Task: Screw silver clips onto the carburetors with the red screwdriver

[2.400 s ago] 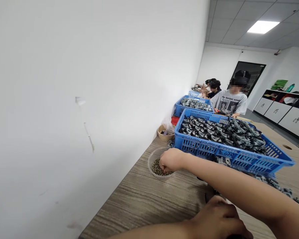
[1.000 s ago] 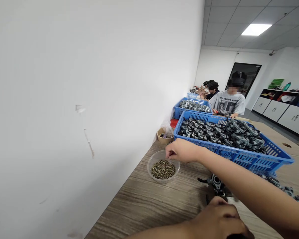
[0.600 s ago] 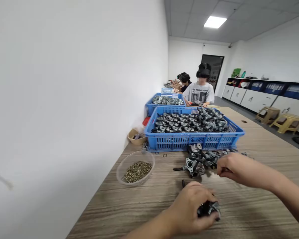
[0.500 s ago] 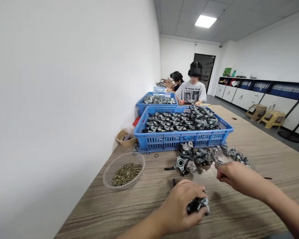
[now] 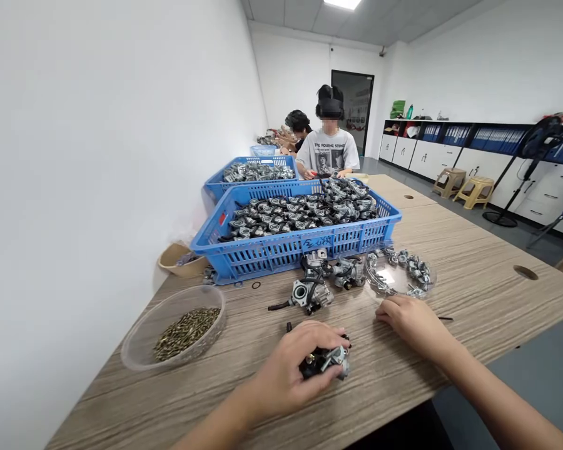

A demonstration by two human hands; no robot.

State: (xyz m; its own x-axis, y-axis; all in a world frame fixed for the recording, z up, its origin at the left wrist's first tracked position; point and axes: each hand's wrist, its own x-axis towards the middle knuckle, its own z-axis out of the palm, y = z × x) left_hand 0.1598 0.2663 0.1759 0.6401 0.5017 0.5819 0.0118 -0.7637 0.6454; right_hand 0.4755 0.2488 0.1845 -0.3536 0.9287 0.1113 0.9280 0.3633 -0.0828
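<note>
Our left hand [image 5: 288,369] fingers clamp the carburetor [image 5: 327,363] on the worktop [image 5: 455,262]; right hand [image 5: 410,319], fingers pinched together, sits just right of it.

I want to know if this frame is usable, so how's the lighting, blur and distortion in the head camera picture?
Head view: even overhead light, soft shadows under the left hand and right hand; mild glare on the clear dish; the table edge and blue crate look stretched by the wide lens; the carburetor part in the left hand is sharp; distant people are soft.
</note>
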